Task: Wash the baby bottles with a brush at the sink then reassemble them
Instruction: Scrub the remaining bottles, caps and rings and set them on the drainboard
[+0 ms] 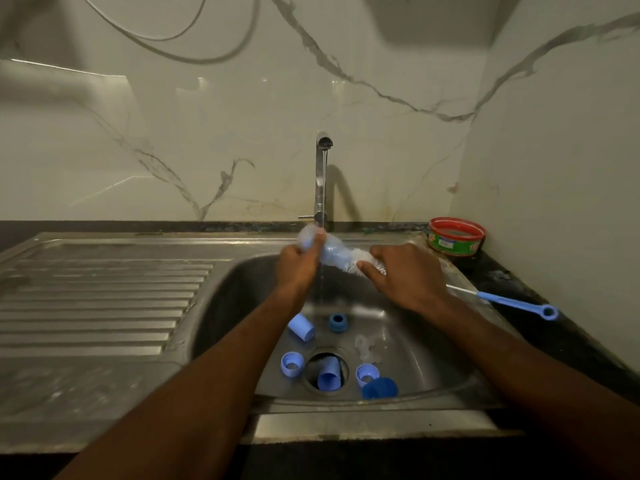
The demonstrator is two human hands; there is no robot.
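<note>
bottle (330, 252): clear bluish, lying sideways over the sink (433, 341) under running tap (323, 174) | left hand (298, 268): grip around bottle | right hand (408, 275): grip holding white brush (360, 263) at bottle mouth | basin: two pale rings, two pale caps, one dark ring, one dark cap | table: one thin blue brush (512, 301), one red tub (456, 236)

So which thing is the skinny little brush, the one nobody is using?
Find the steel sink with water running from the tap. Look to its right edge, just past the person's right hand. There lies the thin brush: a light blue handle with a ring at its end and a narrow white bristle tip, much slimmer than the fat white bottle brush in that hand.
</note>
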